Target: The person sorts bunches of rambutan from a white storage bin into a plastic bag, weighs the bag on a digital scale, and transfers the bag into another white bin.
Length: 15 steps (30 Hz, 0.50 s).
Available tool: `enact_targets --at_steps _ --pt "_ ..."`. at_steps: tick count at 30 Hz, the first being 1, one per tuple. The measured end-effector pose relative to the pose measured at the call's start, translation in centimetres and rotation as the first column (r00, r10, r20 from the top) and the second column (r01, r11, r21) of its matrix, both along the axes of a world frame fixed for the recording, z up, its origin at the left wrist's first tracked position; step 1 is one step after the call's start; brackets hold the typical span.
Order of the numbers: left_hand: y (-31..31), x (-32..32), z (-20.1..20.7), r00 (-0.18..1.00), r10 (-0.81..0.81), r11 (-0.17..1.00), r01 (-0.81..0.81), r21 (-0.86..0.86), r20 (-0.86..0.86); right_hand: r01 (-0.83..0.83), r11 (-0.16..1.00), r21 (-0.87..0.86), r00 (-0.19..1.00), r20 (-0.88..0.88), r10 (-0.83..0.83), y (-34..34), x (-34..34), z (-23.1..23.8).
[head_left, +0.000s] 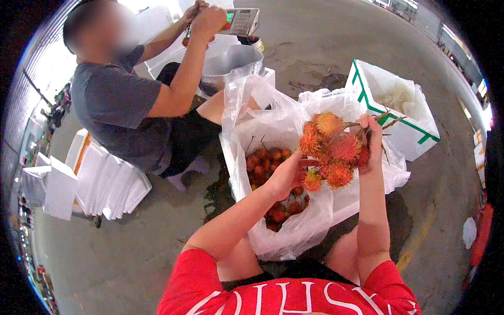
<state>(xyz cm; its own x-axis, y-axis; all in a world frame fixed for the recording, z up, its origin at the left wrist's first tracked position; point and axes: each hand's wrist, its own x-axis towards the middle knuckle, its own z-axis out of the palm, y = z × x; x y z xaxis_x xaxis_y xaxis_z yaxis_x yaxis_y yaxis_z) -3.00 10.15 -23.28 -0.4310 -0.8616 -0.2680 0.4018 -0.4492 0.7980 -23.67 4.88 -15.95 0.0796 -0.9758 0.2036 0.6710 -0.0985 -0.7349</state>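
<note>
My right hand (370, 137) grips a bunch of rambutans (344, 147) by its stems, lifted above a plastic-lined white foam box (232, 166). The fruits are red and orange with hairy skins, and loose twigs stick out to the right of my fingers. At the bunch's lower left, my left hand (290, 174) has its fingers curled against the fruits; the fingertips are partly hidden. Beneath my left forearm, more rambutans (269, 164) lie in the lined box. Clear plastic sheeting (294, 236) hangs over its near edge.
A white foam box with green tape (415, 126) stands at the right. To the left sits a person in a grey shirt (123, 100), holding rambutans near a scale (241, 22). A metal basin (231, 62) is beside them. Stacked foam lids (113, 181) lean behind; the floor has wet patches.
</note>
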Motion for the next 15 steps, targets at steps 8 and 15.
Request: enact_targets --at_steps 8,15 --pt "-1.2 1.3 -1.4 1.000 -0.024 0.998 0.024 -0.054 -0.009 0.087 0.994 0.061 0.994 -0.067 -0.083 1.8 0.7 1.2" --pt "-1.9 3.1 -1.8 -0.103 0.053 0.581 0.812 0.054 0.993 0.274 0.962 0.007 0.961 0.018 -0.274 1.0 -2.0 0.4"
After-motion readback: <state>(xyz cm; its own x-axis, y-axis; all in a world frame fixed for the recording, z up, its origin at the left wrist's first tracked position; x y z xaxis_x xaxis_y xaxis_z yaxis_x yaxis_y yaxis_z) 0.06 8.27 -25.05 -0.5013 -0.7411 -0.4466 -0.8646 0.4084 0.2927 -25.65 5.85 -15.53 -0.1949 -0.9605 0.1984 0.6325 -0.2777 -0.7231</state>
